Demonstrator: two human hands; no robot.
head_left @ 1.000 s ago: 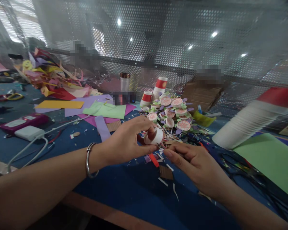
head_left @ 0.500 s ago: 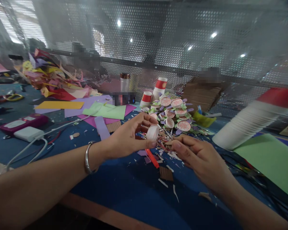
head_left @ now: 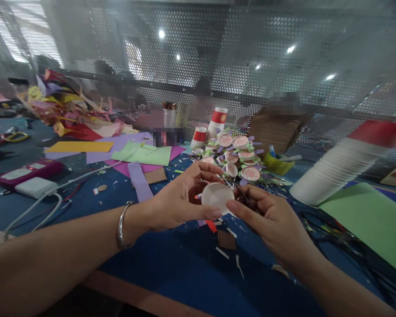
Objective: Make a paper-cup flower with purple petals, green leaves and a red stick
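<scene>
A white round piece that looks like the cut-off bottom of a paper cup [head_left: 218, 197] is held up over the table, its flat face turned toward me. My left hand [head_left: 188, 198] grips it from the left, thumb along the lower edge and fingers curled behind. From the right, my right hand [head_left: 267, 211] presses its thumb on the rim, fingers bent. Something dark shows among those fingers, too hidden to name. Behind the hands lies a heap of similar discs [head_left: 240, 154] with red print and green and purple paper petals.
Paper scraps, a red strip [head_left: 211, 226] and a brown cardboard piece [head_left: 226, 240] lie below the hands. A tilted stack of paper cups [head_left: 336, 163] and green paper [head_left: 369, 220] are right. Coloured sheets [head_left: 145, 153], a cable and a purple box [head_left: 29, 172] are left.
The white cup bottom has turned from edge-on to face me. My right hand has come in to its rim; the brown piece seen at its fingertips earlier no longer shows there.
</scene>
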